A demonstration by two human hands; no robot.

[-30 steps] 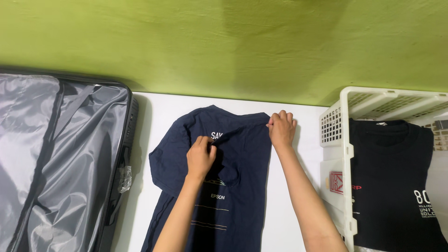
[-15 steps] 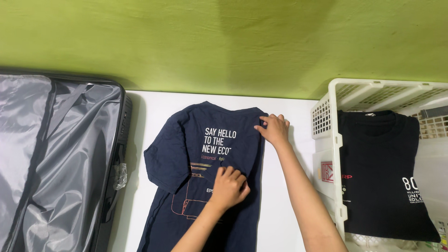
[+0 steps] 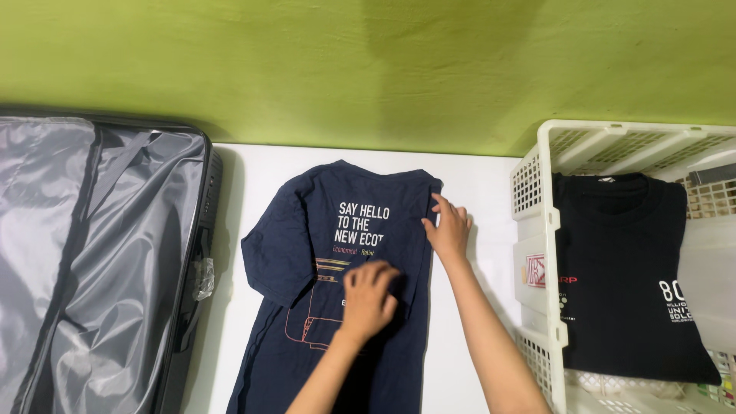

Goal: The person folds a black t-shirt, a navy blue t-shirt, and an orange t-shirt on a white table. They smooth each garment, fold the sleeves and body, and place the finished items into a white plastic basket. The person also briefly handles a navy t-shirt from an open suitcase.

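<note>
Left hand (image 3: 369, 295) has slid a little up the navy printed t-shirt (image 3: 337, 284), fingers loose and flat on the cloth. Right hand (image 3: 447, 227) moved down the folded right edge, fingertips pressing it, nothing pinched. Shirt lies on the white table (image 3: 475, 172) between the open grey suitcase (image 3: 92, 253) and the white laundry basket (image 3: 537, 153).

Bare forearms — no sleeves, no jewellery.

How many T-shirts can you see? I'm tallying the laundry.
2. A navy T-shirt lies on the white table under both hands, the left hand and right hand. A black T-shirt lies in the white basket; more may be hidden beneath it.
</note>
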